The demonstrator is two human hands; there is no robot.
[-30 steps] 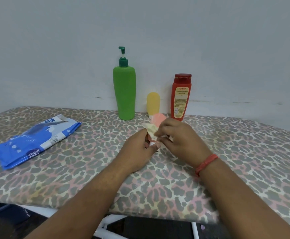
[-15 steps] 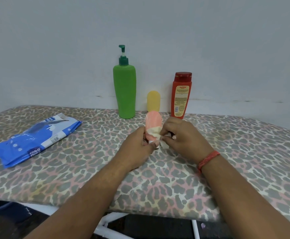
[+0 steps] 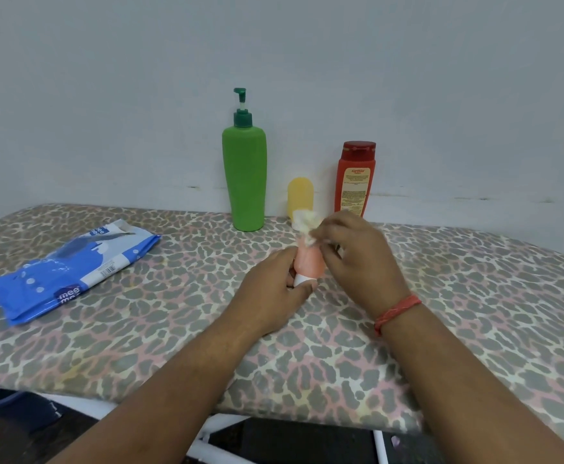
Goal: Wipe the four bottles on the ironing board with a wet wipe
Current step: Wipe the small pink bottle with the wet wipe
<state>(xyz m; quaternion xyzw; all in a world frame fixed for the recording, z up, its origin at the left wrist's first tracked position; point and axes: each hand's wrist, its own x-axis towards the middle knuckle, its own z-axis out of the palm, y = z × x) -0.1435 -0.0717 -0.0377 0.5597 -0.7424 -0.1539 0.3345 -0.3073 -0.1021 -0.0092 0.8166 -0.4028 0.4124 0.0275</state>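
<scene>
My left hand grips the white lower end of a small pink bottle, held upright just above the leopard-print ironing board. My right hand pinches a crumpled white wet wipe against the bottle's top. Against the wall stand a tall green pump bottle, a small yellow bottle and a red bottle with a dark red cap. The wipe hides the pink bottle's top and part of the yellow bottle's base.
A blue and white pack of wet wipes lies on the board's left side. The pale wall runs right behind the bottles. The board's front edge sits over a white metal frame and dark floor.
The pink bottle has been raised upright from a tilted position. My right hand has slid the wipe from the bottle's lower part up to its top.
</scene>
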